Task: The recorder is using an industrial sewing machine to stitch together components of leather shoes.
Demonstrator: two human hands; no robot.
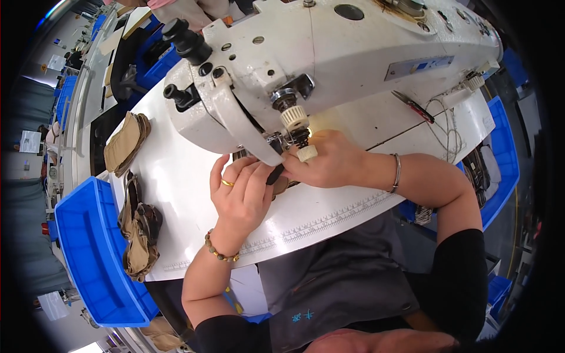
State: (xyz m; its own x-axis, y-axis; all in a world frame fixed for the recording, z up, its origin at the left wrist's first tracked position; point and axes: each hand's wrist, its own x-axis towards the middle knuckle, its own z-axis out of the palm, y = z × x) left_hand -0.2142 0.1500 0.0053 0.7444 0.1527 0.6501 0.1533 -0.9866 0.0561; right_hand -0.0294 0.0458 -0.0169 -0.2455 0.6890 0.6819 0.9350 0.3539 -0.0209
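The white sewing machine (247, 65) reaches across the table, and both my hands are under its head by the presser foot area. A small black strip of material (275, 175) shows between them, with a bit of tan material (281, 186) below it. My left hand (242, 191), fingers bent, is closed on the strip's left side. From the right, my right hand (329, 162) pinches the strip's other end between thumb and curled fingers. The machine's head and my fingers hide the needle and most of the work.
Tan fabric pieces (125, 144) and a camouflage-and-tan stack (141, 235) lie along the table's left edge. Beside it stands a blue bin (97, 253). Red-handled snips (415, 107) lie behind my right forearm. Another blue bin (507, 159) holds dark pieces at the right. A printed ruler (329, 223) follows the front edge.
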